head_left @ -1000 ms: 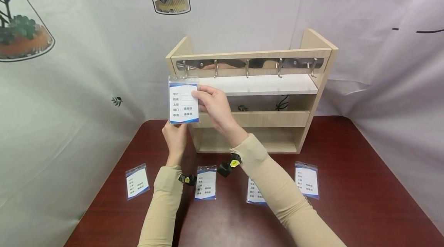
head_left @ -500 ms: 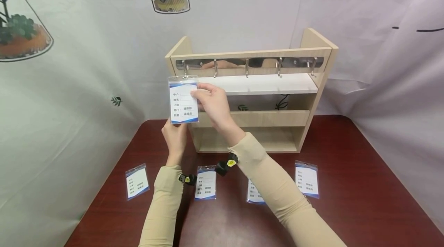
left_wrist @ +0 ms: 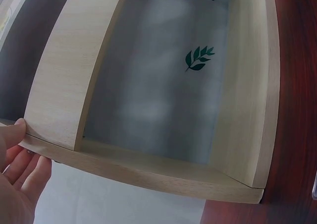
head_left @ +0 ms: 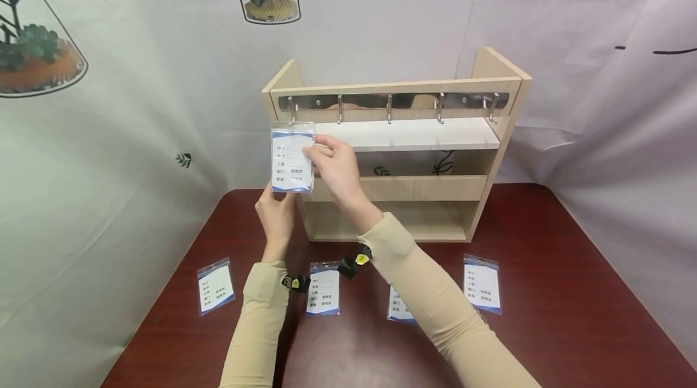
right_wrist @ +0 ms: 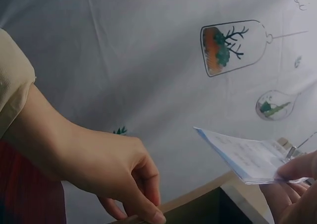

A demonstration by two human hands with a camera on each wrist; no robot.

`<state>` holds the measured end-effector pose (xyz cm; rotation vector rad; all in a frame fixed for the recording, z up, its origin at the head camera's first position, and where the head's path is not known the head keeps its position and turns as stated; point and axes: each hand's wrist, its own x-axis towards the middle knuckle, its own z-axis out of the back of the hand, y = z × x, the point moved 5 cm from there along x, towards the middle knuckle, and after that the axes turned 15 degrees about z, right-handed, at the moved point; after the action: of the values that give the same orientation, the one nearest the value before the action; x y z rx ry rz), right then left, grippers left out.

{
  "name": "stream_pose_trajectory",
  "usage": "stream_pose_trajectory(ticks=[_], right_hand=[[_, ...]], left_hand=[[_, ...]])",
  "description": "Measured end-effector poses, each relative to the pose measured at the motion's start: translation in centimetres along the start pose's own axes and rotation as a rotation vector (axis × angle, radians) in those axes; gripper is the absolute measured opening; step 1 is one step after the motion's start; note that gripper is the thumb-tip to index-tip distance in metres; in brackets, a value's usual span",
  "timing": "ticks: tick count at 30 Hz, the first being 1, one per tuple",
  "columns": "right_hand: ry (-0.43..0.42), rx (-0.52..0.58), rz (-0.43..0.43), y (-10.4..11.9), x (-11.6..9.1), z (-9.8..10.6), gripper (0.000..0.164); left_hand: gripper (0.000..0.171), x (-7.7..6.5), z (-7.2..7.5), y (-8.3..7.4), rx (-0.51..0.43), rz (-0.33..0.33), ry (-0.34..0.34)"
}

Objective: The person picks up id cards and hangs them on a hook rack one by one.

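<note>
1. Head view: your right hand (head_left: pixel 334 164) pinches the right edge of a clear badge holder (head_left: pixel 292 157) with thumb and fingertips. The holder hangs just under the leftmost hook (head_left: pixel 292 111) of the wooden rack (head_left: pixel 492 134). Your left hand (head_left: pixel 276 213) sits below its bottom edge, fingers reaching up to the holder; whether they grip it, you cannot tell.

2. Left wrist view: your left fingers (left_wrist: pixel 20 159) lie loosely straight beside the rack's lower board (left_wrist: pixel 148 167).

3. Right wrist view: your right fingertips (right_wrist: pixel 297 169) pinch the holder (right_wrist: pixel 245 157), held nearly flat; left hand (right_wrist: pixel 114 169) below, fingers curled downward.
</note>
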<state>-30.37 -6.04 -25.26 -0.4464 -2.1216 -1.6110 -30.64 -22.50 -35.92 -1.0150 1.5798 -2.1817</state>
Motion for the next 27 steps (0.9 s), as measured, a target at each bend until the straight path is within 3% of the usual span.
stream_pose_trajectory(ticks=[14, 27], right_hand=[[0.03, -0.137, 0.099, -0.6, 0.0, 0.3, 0.031], [0.016, -0.18, 0.099, -1.5, -0.3, 1.3, 0.029]], left_hand=[[0.017, 0.0, -0.2, -0.1, -0.015, -0.06, -0.01], [0.019, -0.1, -0.1, -0.1, -0.059, -0.074, -0.016]])
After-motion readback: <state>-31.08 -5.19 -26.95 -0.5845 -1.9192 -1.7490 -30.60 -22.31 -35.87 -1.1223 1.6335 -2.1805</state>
